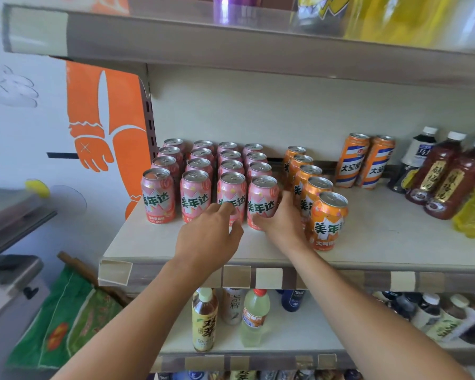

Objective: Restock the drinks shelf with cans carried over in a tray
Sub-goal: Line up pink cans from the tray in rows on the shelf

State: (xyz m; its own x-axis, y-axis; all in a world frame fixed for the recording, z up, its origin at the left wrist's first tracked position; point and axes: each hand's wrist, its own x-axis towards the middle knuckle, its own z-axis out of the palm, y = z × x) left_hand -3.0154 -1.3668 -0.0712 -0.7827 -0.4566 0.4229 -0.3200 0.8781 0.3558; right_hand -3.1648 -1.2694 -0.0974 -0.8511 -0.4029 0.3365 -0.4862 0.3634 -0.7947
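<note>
Hands at the pink cans (211, 176) on the shelf (368, 248).
Left hand (209, 237) fingers touch a front can, seemingly unclosed; right hand (281, 219) cups its neighbour (261, 202).

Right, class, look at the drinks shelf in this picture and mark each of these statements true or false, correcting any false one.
1. The pink cans stand in four rows running front to back. True.
2. The left hand touches an orange can. False: it is at a front pink can.
3. The orange cans stand to the right of the pink ones. True.
4. The right hand holds a bottle. False: it is at the rightmost front pink can.
5. The two tall striped cans lie on their sides. False: they stand upright at the back of the shelf.
</note>
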